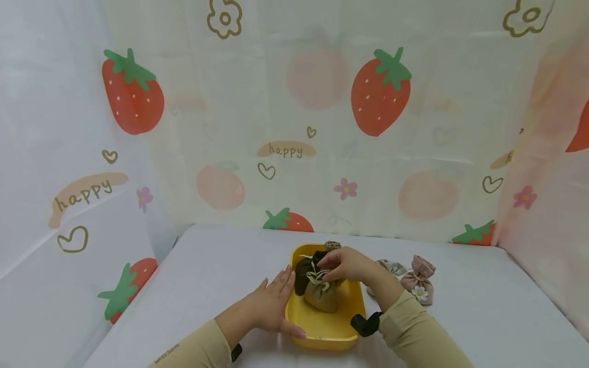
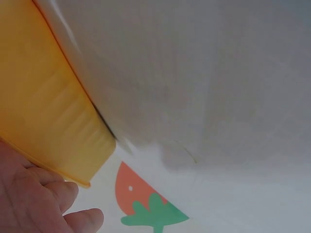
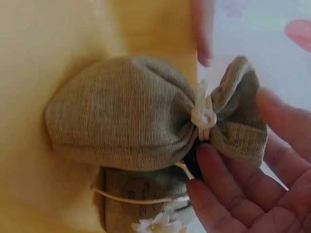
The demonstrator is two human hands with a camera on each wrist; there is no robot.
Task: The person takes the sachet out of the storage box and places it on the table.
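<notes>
A yellow plastic tray (image 1: 324, 343) holds several small cloth drawstring pouches. My left hand (image 1: 273, 304) rests along its left rim with fingers extended; the left wrist view shows fingertips at the tray's edge (image 2: 73, 180). Over the tray, my right hand (image 1: 350, 265) is at the gathered neck of an olive-brown pouch (image 3: 121, 111). Its thumb is by the flared top and its fingers lie below the knotted cord, loosely spread without squeezing the cloth. A dark brown pouch (image 1: 302, 273) sits behind it. Beside it lies a pouch with a round tag and white flower (image 3: 146, 199).
Right of the tray, a pink pouch with a white flower (image 1: 417, 281) stands on the white table (image 1: 221, 255). A pale green pouch (image 1: 392, 267) is partly hidden behind my right forearm. A strawberry-print curtain (image 1: 285, 102) closes off the back.
</notes>
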